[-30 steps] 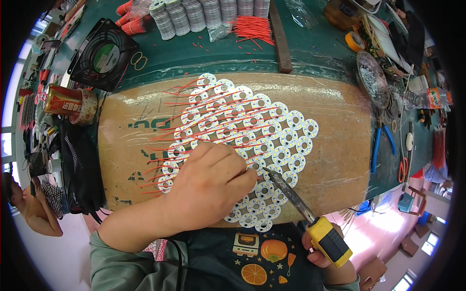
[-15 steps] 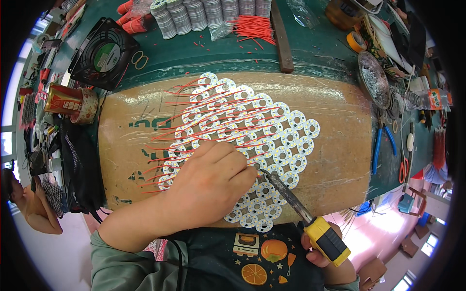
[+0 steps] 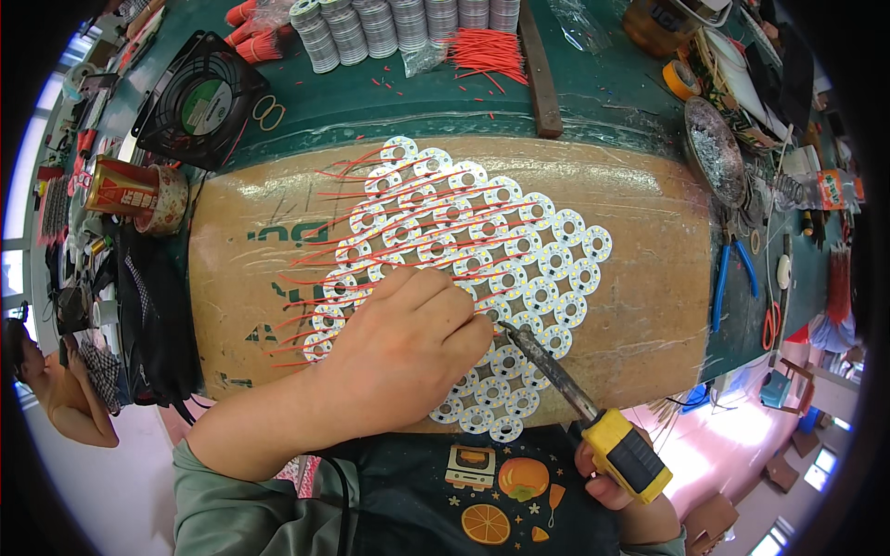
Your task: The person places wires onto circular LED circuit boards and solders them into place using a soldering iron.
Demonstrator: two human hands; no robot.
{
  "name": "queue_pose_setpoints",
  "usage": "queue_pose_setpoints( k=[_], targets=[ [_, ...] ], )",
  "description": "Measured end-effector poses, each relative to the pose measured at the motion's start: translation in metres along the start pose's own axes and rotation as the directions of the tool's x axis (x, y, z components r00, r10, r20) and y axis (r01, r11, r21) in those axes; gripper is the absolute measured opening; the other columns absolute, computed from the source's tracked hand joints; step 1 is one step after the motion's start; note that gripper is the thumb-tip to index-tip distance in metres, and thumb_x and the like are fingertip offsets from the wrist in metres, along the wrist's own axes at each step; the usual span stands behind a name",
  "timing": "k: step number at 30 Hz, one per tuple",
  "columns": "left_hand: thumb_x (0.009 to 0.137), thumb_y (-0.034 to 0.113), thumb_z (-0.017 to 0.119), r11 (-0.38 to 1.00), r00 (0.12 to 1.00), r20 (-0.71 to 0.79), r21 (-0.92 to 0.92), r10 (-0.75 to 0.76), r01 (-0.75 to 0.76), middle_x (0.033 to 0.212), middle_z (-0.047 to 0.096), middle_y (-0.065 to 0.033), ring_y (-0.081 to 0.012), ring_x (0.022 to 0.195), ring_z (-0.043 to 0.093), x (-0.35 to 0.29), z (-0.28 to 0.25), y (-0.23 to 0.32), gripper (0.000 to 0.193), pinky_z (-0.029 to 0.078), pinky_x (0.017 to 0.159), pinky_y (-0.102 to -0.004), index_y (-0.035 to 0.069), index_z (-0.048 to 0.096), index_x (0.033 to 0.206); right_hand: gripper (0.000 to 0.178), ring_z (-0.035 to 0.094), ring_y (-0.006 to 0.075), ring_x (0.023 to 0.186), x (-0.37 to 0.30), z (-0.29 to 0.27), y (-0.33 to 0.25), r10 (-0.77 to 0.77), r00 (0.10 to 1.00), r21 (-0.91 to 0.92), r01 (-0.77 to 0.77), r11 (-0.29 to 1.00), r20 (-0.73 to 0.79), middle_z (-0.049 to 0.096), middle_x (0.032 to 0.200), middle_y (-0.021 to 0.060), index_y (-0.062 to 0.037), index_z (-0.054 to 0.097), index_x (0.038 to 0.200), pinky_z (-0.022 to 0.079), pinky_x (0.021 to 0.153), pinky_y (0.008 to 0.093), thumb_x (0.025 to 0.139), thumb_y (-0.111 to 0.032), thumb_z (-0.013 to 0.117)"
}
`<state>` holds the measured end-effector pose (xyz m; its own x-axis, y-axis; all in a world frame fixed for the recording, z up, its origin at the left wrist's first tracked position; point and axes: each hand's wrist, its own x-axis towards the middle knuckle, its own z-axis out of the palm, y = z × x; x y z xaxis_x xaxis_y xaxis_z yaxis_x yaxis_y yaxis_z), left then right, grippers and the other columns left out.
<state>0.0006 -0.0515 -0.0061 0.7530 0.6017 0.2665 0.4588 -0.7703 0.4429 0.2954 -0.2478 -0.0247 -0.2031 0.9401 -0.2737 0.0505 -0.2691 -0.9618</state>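
Observation:
Small white ring-shaped LED boards (image 3: 556, 261) lie in slanting rows on a brown cardboard sheet (image 3: 649, 232). Thin red wires (image 3: 324, 243) run across many of them and stick out past their left side. My left hand (image 3: 408, 343) rests over the lower middle of the rows, fingers pinched together; whatever is between the fingertips is hidden. In my right hand (image 3: 604, 480), low on the right, is a soldering iron (image 3: 632, 454) with a yellow and black handle. Its dark tip reaches a ring board right beside my left fingertips.
At the back stand stacked ring boards (image 3: 375, 32), beside a pile of red wires (image 3: 485, 57) and a dark bar (image 3: 540, 83). A black fan (image 3: 199, 102) and a red-gold can (image 3: 120, 188) are left. Right are a metal bowl (image 3: 714, 153) and blue-handled pliers (image 3: 720, 287). Another person (image 3: 69, 389) sits far left.
Almost nothing differs. The soldering iron's handle and my right hand have shifted up very slightly, while my left hand stays in its place.

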Motion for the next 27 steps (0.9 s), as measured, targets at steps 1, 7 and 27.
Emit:
queue_pose_setpoints(
  k=[1, 7, 27],
  targets=[
    [0.072, 0.008, 0.073, 1.000, 1.000, -0.006, -0.002, 0.002, -0.002, 0.088, 0.061, -0.0039, -0.0234, 0.086, 0.061, 0.000, 0.000, 0.000, 0.019, 0.048, 0.077, -0.0365, 0.008, 0.072, 0.092, 0.042, 0.059, 0.0167, 0.062, -0.003, -0.003, 0.005, -0.068, 0.996, -0.114, 0.074, 0.991, 0.058, 0.061, 0.073, 0.0061, -0.0011, 0.064, 0.101, 0.047, 0.055, 0.0286, 0.078, -0.027, 0.089],
    [0.072, 0.008, 0.073, 1.000, 1.000, 0.001, 0.013, -0.016, 0.016, 0.087, 0.061, -0.0037, -0.0235, 0.086, 0.061, -0.001, 0.001, 0.002, 0.018, 0.049, 0.077, -0.0362, 0.009, 0.073, 0.090, 0.041, 0.059, 0.0256, 0.057, 0.005, 0.007, -0.008, -0.051, 0.999, -0.145, 0.050, 0.988, -0.004, 0.057, 0.070, 0.0033, -0.0061, 0.066, 0.091, 0.047, 0.052, 0.0356, 0.088, -0.046, 0.074],
    [0.071, 0.008, 0.073, 1.000, 1.000, -0.003, 0.002, -0.012, 0.012, 0.086, 0.061, -0.0032, -0.0228, 0.083, 0.060, 0.000, 0.001, 0.001, 0.019, 0.048, 0.077, -0.0360, 0.009, 0.072, 0.090, 0.046, 0.056, 0.0230, 0.060, -0.001, 0.006, -0.006, 0.075, 0.997, -0.082, -0.075, 0.994, -0.008, 0.054, 0.068, 0.0025, -0.0112, 0.057, 0.073, 0.041, 0.054, 0.0344, 0.082, -0.050, 0.079]
  ],
)
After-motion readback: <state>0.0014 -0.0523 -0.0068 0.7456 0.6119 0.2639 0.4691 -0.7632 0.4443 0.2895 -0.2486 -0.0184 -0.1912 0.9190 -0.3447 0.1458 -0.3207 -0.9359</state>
